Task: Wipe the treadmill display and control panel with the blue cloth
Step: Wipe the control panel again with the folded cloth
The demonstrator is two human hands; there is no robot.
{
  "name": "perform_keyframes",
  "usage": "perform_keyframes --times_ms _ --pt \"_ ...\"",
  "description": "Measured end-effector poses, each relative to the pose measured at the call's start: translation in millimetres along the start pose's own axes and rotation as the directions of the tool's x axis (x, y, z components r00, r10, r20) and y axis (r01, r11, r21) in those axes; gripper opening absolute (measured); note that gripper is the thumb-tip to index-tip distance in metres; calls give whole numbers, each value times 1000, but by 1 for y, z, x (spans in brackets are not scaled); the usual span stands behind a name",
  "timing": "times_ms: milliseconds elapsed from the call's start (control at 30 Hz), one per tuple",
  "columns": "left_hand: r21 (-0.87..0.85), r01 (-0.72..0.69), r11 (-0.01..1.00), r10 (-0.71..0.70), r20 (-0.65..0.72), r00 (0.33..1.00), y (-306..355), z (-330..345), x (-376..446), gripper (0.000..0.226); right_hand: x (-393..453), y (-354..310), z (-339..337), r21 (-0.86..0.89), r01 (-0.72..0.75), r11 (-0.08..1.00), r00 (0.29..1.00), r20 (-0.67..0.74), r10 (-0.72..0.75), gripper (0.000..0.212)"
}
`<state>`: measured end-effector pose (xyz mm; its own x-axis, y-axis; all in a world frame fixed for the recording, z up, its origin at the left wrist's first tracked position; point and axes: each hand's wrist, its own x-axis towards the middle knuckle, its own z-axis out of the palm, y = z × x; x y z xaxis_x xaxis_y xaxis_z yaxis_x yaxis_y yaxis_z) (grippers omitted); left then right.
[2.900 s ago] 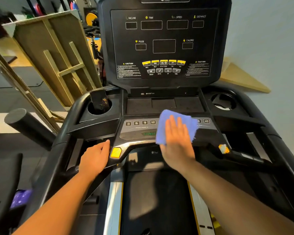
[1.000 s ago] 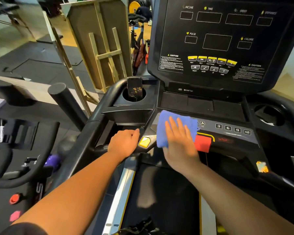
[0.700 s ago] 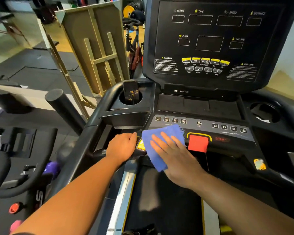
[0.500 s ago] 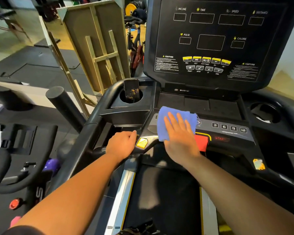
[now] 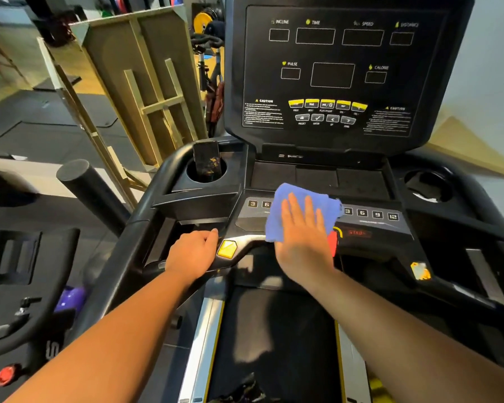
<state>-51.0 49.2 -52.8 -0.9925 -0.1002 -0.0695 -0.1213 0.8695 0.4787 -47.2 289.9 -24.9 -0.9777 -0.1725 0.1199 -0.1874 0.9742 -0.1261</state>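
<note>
Two bare forearms reach forward from the bottom of the view over the dark treadmill belt [image 5: 277,330]. The left hand [image 5: 194,253] is curled around the left end of the front handlebar [image 5: 245,242], closed on the bar, just beside a yellow button [image 5: 227,249]. The right hand [image 5: 304,237] lies open and flat, fingers spread, palm pressing the blue cloth [image 5: 297,212] onto the middle of the control panel [image 5: 373,225] — it pins the cloth down rather than gripping it.

The cloth covers the panel's centre. Number keys show on either side of it, and the edge of a red stop button [image 5: 332,242] peeks out by the wrist. So the wiping is on the lower panel, and the right-hand stretch of keys looks not yet reached, though motion blur makes it hard to say which parts are already clean.

Farther back, a phone [image 5: 207,161] stands upright in the left cup holder [image 5: 216,178]. Beyond that rises the large black display [image 5: 332,74], with its dark readout windows and a row of yellow keys — the cloth is well apart from it, so the display likely remains to be wiped.
</note>
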Motion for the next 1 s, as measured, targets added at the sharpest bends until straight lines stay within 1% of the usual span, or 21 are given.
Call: perform_keyframes --times_ms 33,67,100,167,200,267,367,433,467,500,533,567,633,700,767,833,900,1000 --pt "-3 6 1000 -6 1 1000 -1 1 0 57 1 -14 3 50 39 998 999 -5 -39 76" --pt "1 16 1000 -16 -6 1000 1 0 0 57 -1 -26 8 78 129 989 992 -21 -128 76" --pt "10 29 1000 -29 -14 999 2 0 -1 58 -6 -31 11 76 235 969 972 -5 -235 77" --pt "12 37 999 -37 -24 999 5 0 -2 58 -18 -20 13 67 384 921 921 48 -388 79" --pt "11 33 999 -32 -25 999 6 -1 -2 58 -21 -6 11 59 418 906 905 59 -422 80" --pt "10 29 1000 -29 -26 999 6 -2 -2 57 -30 24 0 25 388 921 917 84 -389 83" --pt "6 20 1000 -20 -25 999 4 -3 -2 57 -37 54 -7 74 210 975 976 32 -213 80" --pt "4 15 1000 -15 -22 1000 5 -2 -3 57 -26 42 -8 18 56 998 998 24 -56 77" --pt "4 14 1000 -14 -23 1000 5 -3 -3 57 -17 27 -6 13 -7 1000 999 43 6 76" --pt "3 20 1000 -20 -18 1000 5 -2 -2 57 -7 8 -7 34 -33 999 998 59 31 76" --pt "2 28 1000 -28 -18 999 6 -2 -2 56 2 -10 -7 52 -14 999 998 67 10 76" --pt "2 40 999 -40 -15 999 7 -3 -3 56 10 -26 -7 58 54 997 995 76 -58 77" --pt "3 52 999 -52 -23 998 8 -3 -3 56 16 -41 -3 22 218 976 968 125 -219 80" --pt "2 60 998 -59 -32 998 9 -3 -3 56 15 -32 0 -8 310 951 942 140 -306 77" --pt "2 56 998 -56 -36 998 9 -2 -4 56 4 -9 0 5 345 938 936 64 -345 72" --pt "-5 46 999 -46 -33 998 8 -1 -3 57 -10 22 0 22 296 955 955 27 -297 74" --pt "-12 36 999 -37 -32 999 5 1 -2 58 -25 62 -4 -16 203 979 979 7 -202 79" --pt "-21 36 999 -37 -36 999 3 4 0 59 -52 130 -14 37 -6 999 997 -82 9 70"
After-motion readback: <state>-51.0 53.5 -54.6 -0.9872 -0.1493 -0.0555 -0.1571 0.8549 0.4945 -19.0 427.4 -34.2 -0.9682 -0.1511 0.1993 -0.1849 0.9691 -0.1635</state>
